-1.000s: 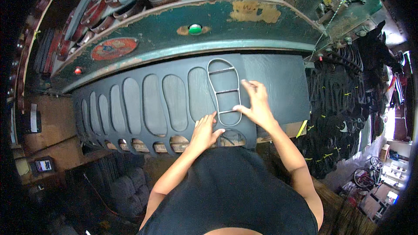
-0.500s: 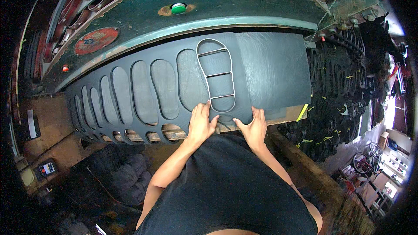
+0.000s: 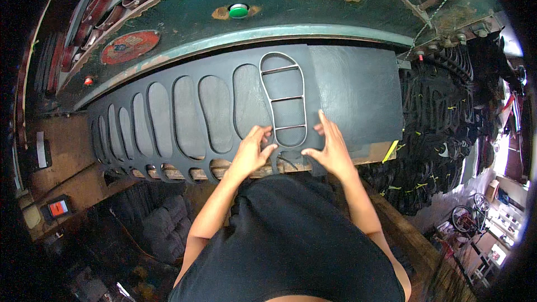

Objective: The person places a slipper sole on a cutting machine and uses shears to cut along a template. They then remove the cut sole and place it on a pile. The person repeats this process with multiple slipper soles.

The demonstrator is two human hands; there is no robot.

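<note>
A sole-shaped metal cutting die (image 3: 288, 99) with three crossbars lies on a dark grey rubber sheet (image 3: 246, 61). Sole-shaped cut-outs run in a row through the sheet to the left of the die. By the die's near left edge is my left hand (image 3: 253, 148), fingers bent and apart, thumb toward the die's near end. To the right of that end is my right hand (image 3: 331, 146), its fingers raised and spread from the thumb. Neither hand holds anything. Whether the left fingertips touch the die I cannot tell.
Behind the sheet rises a green machine beam (image 3: 196, 14) with a green button (image 3: 239, 11) and a small red one (image 3: 88, 80). A smooth dark sheet (image 3: 358, 89) lies to the right. Black cut-outs (image 3: 430, 134) hang in heaps beyond it. A small screen device (image 3: 58, 208) sits lower left.
My right hand has lifted and moved up along the die's right side, its fingers spreading. My left hand has drawn slightly back from the die, with fingers more curled. The view has shifted slightly.
</note>
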